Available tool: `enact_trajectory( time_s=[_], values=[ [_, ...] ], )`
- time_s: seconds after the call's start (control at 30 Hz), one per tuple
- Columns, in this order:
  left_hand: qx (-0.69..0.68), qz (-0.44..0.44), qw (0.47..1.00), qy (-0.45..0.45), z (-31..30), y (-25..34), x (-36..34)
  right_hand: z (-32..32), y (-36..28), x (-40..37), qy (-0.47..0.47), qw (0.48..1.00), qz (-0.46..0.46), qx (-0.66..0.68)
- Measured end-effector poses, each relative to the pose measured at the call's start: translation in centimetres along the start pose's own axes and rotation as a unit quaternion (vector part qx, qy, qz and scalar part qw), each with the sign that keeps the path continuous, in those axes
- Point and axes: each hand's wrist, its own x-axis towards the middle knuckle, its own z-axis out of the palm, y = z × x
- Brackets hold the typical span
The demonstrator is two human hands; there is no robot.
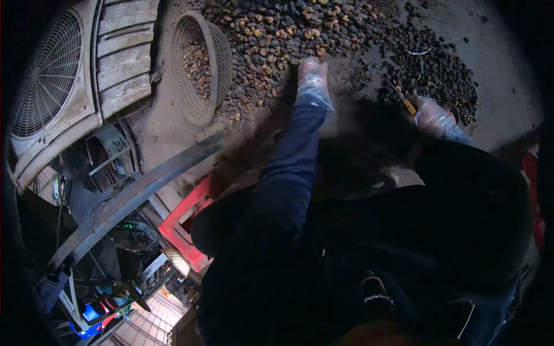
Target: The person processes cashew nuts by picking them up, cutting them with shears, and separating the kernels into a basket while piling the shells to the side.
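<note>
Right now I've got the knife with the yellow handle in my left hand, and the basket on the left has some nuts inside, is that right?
Not quite: the head view shows the knife with the yellow handle in your right hand, not your left hand. The basket on the left does have some nuts inside.

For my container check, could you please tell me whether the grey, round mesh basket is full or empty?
Partly filled: the basket holds small brown, nut-like pieces, with bare mesh wall showing beside them.
</note>
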Motion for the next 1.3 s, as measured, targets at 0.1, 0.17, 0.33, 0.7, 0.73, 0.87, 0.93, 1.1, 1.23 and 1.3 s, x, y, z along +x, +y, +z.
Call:
enact_trajectory(
  time_s=[0.1,0.17,0.33,0.7,0.73,0.87,0.93,1.1,1.23,1.3],
  values=[
    [-0.056,0.078,0.993,0.065,1.5,-0.6,-0.9,1.3,2.0,1.1,0.012,1.0,-0.012,0.017],
    [-0.082,0.107,0.989,0.068,1.8,-0.6,-1.5,0.6,1.0,0.8,-0.006,1.0,-0.006,0.003],
    [-0.041,0.031,0.998,-0.048,2.8,0.9,-1.4,-0.1,-0.3,1.2,-0.048,0.998,0.0,-0.042],
    [-0.662,-0.173,0.664,-0.303,-2.2,8.5,-10.7,-0.7,-1.5,0.5,0.006,0.998,-0.008,-0.062],
    [-0.662,-0.173,0.664,-0.301,-1.8,8.1,-10.8,-0.4,-1.0,0.6,0.005,0.998,-0.009,-0.062],
    [-0.69,-0.209,0.608,-0.332,-1.6,7.4,-11.4,-0.8,-1.0,0.7,-0.012,0.996,-0.062,-0.061],
    [-0.682,-0.199,0.616,-0.342,-1.4,7.2,-11.7,-0.9,-1.3,0.5,-0.056,0.995,-0.071,-0.03],
    [-0.685,-0.2,0.609,-0.347,-1.1,7.7,-12.7,-0.5,-0.4,0.3,-0.026,0.995,-0.093,0.001],
    [-0.677,-0.194,0.615,-0.354,-0.7,6.8,-13.0,0.7,0.9,0.9,-0.003,0.999,-0.054,0.005],
    [-0.671,-0.205,0.614,-0.362,-0.1,6.1,-12.9,1.1,1.3,1.1,0.019,0.999,-0.04,0.004]
  ],
)
